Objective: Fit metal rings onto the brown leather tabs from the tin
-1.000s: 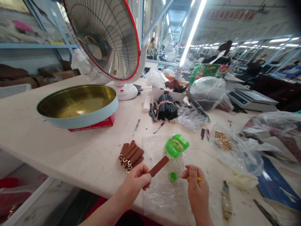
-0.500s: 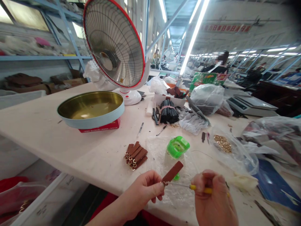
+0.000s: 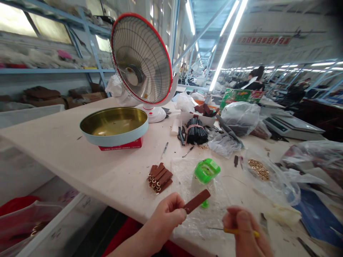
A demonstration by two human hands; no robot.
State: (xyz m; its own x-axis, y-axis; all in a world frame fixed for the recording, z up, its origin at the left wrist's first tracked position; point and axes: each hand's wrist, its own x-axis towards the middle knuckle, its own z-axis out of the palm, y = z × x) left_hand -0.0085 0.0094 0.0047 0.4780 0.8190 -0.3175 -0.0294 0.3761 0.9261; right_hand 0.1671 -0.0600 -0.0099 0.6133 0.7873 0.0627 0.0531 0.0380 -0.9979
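Observation:
My left hand [image 3: 171, 213] pinches one end of a brown leather tab [image 3: 197, 202], whose free end points up and to the right. The fingers cover the held end. My right hand [image 3: 248, 228] is closed around the yellow handle of a thin awl [image 3: 235, 232]. Its metal shaft points left, below the tab and apart from it. Left of the tab lies a pile of similar brown leather tabs [image 3: 160, 177] with gold-coloured rings at their ends. Behind my hands stands a bright green plastic case [image 3: 207, 170] on a clear plastic sheet [image 3: 184, 178].
A gold-lined round tin [image 3: 114, 137] rests on a red box [image 3: 122, 145], with a fan heater [image 3: 142, 60] behind. To the right are a plastic bag with gold rings [image 3: 258, 169], a scale [image 3: 292, 123] and a blue sheet [image 3: 318, 214]. Black strips [image 3: 197, 132] stand bundled at the back.
The awl has drawn away from the tab, to the right and downward with my right hand. My left hand still holds the tab. The view has shifted slightly.

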